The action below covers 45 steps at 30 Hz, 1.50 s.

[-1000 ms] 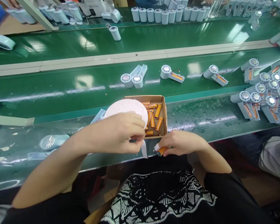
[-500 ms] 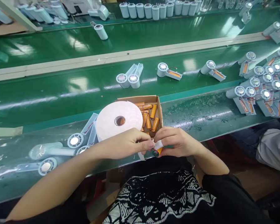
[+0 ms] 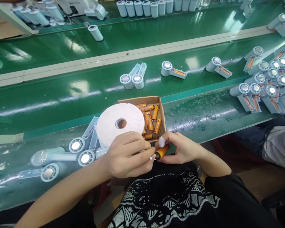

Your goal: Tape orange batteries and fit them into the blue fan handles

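Note:
My right hand is wrapped round an orange cylindrical battery, whose dark end faces left. White tape or wrapping shows at that hand's index fingertip; I cannot tell which. Just left of the battery, my left hand is closed, its fingers curled and its back turned up. Small white bits show at its fingertips, too small to name. Behind the hands, more orange batteries lie in an open cardboard box. A large white roll rests flat over the box's left part.
Pale blue fan-like housings lie on the bench at left. Others stand on the green conveyor, and a cluster is at right. A row of cylinders lines the back. A person's sleeve shows at right.
My left hand has rolled over so its back faces up, and its fingers have curled. A white strip beneath it is out of sight. The battery stays in my right hand.

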Each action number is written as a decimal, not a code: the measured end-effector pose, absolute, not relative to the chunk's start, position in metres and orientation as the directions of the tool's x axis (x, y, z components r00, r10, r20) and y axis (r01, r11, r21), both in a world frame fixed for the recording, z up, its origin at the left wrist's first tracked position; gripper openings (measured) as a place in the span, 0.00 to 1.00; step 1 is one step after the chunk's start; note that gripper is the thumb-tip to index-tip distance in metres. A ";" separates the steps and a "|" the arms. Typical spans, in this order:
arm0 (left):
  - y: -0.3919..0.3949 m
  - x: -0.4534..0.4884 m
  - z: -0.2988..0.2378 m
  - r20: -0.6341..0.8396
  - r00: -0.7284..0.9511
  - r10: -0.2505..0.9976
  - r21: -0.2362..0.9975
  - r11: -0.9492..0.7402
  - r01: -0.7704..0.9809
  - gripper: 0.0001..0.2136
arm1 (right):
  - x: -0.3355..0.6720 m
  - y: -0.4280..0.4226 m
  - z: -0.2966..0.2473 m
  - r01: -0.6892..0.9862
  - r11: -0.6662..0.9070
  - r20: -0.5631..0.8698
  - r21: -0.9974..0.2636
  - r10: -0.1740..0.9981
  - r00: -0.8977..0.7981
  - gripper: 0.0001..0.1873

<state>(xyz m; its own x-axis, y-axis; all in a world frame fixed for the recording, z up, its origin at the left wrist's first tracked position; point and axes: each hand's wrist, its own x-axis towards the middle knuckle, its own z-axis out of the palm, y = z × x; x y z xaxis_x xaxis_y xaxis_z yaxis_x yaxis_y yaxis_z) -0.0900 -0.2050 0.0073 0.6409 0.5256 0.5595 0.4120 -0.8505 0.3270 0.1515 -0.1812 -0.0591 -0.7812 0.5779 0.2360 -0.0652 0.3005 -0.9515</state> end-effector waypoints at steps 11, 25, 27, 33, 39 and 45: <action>-0.214 -0.090 0.003 0.605 0.671 0.430 0.196 -0.896 0.397 0.02 | 0.146 -0.181 -0.061 -0.018 0.574 0.368 -0.819 0.501 -0.783 0.12; -0.230 -0.177 -0.048 -0.009 0.403 0.915 0.025 -0.402 0.915 0.35 | 0.157 -0.150 -0.085 -0.050 0.099 0.107 -0.994 0.978 -0.180 0.18; -0.235 -0.173 -0.040 0.036 0.461 0.887 0.056 -0.462 0.885 0.33 | 0.153 -0.147 -0.082 -0.057 0.098 0.106 -0.994 0.978 -0.181 0.17; -0.254 -0.153 -0.016 0.137 0.590 0.796 0.051 -0.600 0.798 0.29 | 0.152 -0.145 -0.064 0.097 0.152 0.130 -0.984 0.970 -0.205 0.19; -0.251 -0.142 -0.021 0.183 0.622 0.761 0.022 -0.636 0.772 0.28 | 0.157 -0.142 -0.043 0.280 0.257 0.158 -0.925 0.930 -0.332 0.16; -0.249 -0.141 -0.017 0.203 0.629 0.750 0.011 -0.644 0.765 0.31 | 0.163 -0.141 -0.043 0.323 0.235 0.091 -0.917 0.910 -0.405 0.12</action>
<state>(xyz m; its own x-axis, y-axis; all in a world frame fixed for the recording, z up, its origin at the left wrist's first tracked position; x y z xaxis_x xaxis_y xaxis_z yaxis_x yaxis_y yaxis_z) -0.1407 -0.2490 -0.0168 0.6292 0.7503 0.2031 0.7647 -0.6442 0.0108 0.1627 -0.1413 -0.0432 -0.4046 0.9099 0.0913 0.3227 0.2354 -0.9168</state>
